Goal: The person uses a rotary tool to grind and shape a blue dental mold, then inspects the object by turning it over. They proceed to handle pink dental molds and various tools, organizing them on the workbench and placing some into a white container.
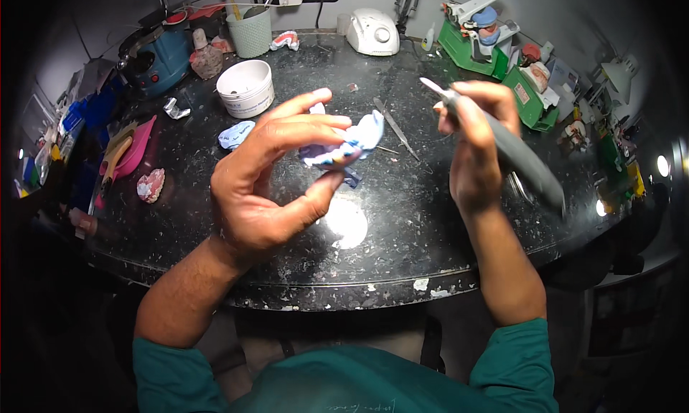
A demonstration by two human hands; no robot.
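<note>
My left hand [276,172] holds a pale blue and white dental cast [352,146] between thumb and fingers, lifted above the dark speckled worktop [402,219]. My right hand [477,137] grips a grey handpiece [513,151] like a pen. Its thin metal tip [430,86] points up and to the left, a short way to the right of the cast and apart from it.
A white tub [246,88] and a blue lump [235,134] lie behind my left hand. A slim metal tool [396,128] rests between my hands. A blue machine [154,58], a pink tray [133,151], a white control box [373,31] and green articulators [495,43] line the edges.
</note>
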